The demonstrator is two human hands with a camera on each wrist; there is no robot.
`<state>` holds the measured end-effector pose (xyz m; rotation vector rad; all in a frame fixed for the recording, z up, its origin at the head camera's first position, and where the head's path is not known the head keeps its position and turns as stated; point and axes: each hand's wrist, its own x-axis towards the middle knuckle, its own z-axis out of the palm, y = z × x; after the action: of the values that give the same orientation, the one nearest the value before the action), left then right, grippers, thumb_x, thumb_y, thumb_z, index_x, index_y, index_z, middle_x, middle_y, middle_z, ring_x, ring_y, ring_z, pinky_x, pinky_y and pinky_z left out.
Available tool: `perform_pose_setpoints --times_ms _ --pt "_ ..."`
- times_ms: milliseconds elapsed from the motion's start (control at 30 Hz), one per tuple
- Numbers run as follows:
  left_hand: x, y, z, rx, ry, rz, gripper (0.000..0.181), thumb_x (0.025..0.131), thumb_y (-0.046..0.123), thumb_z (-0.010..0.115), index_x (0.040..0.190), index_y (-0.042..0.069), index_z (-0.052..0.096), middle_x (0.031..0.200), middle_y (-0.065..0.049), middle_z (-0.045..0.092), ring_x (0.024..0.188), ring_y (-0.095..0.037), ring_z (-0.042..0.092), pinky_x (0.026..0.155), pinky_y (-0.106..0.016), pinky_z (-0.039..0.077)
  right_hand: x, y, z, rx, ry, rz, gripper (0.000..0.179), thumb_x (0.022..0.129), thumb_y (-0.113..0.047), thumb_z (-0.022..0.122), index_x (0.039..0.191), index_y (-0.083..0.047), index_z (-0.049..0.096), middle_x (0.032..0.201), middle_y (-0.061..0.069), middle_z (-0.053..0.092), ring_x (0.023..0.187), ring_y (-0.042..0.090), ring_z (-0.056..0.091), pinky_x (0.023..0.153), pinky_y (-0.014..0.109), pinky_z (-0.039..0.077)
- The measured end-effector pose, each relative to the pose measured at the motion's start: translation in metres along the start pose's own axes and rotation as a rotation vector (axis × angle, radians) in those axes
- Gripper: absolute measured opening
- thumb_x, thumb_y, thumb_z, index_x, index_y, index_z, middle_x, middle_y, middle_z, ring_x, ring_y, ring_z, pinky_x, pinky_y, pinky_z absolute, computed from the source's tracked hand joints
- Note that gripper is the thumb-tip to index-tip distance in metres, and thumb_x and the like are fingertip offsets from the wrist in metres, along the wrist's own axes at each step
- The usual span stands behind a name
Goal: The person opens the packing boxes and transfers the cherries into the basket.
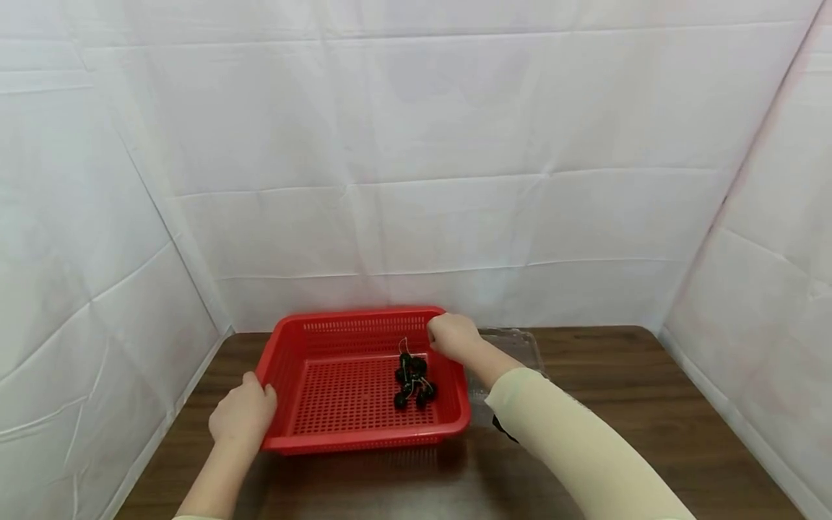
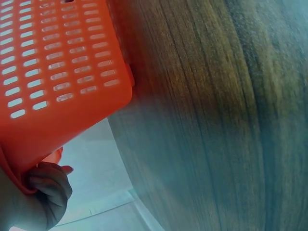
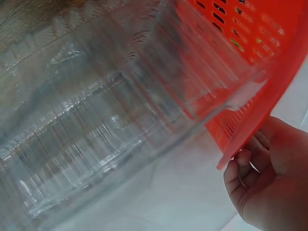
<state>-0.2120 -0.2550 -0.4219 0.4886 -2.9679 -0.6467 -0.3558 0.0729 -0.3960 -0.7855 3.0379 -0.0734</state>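
Both hands grip a red perforated plastic basket point(image 1: 364, 438) by its rim. At the basket's left side is my left hand point(image 1: 243, 410); the left wrist view shows its fingers point(image 2: 50, 185) curled round the rim. My right hand point(image 1: 453, 336) holds the far right corner, fingers bent over the edge in the right wrist view. Inside the basket, toward the right, lies a small cluster of dark cherries point(image 1: 419, 365) with thin stems. Whether the basket's base rests on the table cannot be told.
A clear ribbed plastic container point(image 3: 86, 154) stands right beside the basket, partly hidden by my right arm in the head view. Beneath is a dark wood-grain table point(image 1: 624, 390). White fabric walls point(image 1: 455, 144) enclose the back and both sides.
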Motion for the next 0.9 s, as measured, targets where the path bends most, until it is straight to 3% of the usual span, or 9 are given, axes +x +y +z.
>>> perform_pose_setpoints --times_ms 167,300,400,533,633,733,900 --pt "0.002 -0.002 0.002 0.002 0.007 -0.003 0.037 0.098 0.022 0.042 0.108 -0.013 0.043 0.068 -0.02 0.055 0.056 -0.031 0.057 0.045 -0.046 0.044 -0.003 0.0 -0.002 -0.004 -0.015 -0.033 0.015 0.088 -0.015 0.073 0.076 -0.016 0.064 0.071 -0.005 0.059 0.061 0.013 0.054 0.059 0.032 0.047" --pt "0.002 -0.001 0.003 0.009 0.071 0.028 0.047 0.098 0.022 0.044 0.124 -0.017 0.037 0.077 -0.029 0.057 0.061 -0.037 0.06 0.047 -0.05 0.045 -0.006 0.001 -0.003 0.001 -0.002 -0.037 0.01 0.088 -0.016 0.073 0.081 -0.016 0.066 0.076 -0.005 0.062 0.065 0.013 0.057 0.061 0.033 0.049" --pt "0.001 0.002 0.005 0.025 0.212 0.079 0.052 0.096 0.021 0.048 0.132 -0.016 0.038 0.092 -0.035 0.056 0.07 -0.045 0.06 0.051 -0.056 0.046 -0.009 0.002 -0.003 0.015 0.019 -0.027 0.007 0.087 -0.015 0.073 0.083 -0.016 0.068 0.077 -0.005 0.063 0.066 0.013 0.057 0.062 0.033 0.049" --pt "0.001 0.003 0.011 0.034 0.497 0.2 0.043 0.091 0.018 0.057 0.125 -0.009 0.052 0.102 -0.031 0.056 0.079 -0.049 0.058 0.055 -0.06 0.045 -0.014 0.001 -0.004 0.056 0.043 0.03 0.004 0.087 -0.016 0.073 0.087 -0.014 0.069 0.08 -0.003 0.066 0.068 0.013 0.059 0.062 0.033 0.05" --pt "0.002 0.003 0.015 0.038 0.662 0.304 0.038 0.088 0.015 0.061 0.119 -0.006 0.059 0.1 -0.027 0.059 0.078 -0.047 0.058 0.054 -0.059 0.046 -0.018 -0.001 -0.004 0.083 0.059 0.089 0.007 0.089 -0.02 0.072 0.089 -0.014 0.069 0.083 -0.003 0.067 0.071 0.014 0.06 0.063 0.034 0.05" --pt "0.002 0.003 0.015 0.038 0.724 0.367 0.035 0.086 0.013 0.062 0.116 -0.005 0.061 0.098 -0.026 0.061 0.074 -0.046 0.058 0.052 -0.058 0.046 -0.022 -0.002 -0.005 0.111 0.093 0.123 0.009 0.09 -0.023 0.072 0.091 -0.014 0.07 0.084 -0.002 0.067 0.073 0.015 0.062 0.063 0.035 0.051" --pt "-0.002 0.012 0.012 0.016 0.725 0.416 0.035 0.084 0.011 0.064 0.114 -0.007 0.062 0.102 -0.028 0.06 0.08 -0.047 0.059 0.058 -0.059 0.047 -0.034 -0.003 -0.008 0.14 0.172 0.138 0.019 0.091 -0.029 0.07 0.1 -0.012 0.071 0.09 0.0 0.069 0.073 0.015 0.062 0.061 0.033 0.05"
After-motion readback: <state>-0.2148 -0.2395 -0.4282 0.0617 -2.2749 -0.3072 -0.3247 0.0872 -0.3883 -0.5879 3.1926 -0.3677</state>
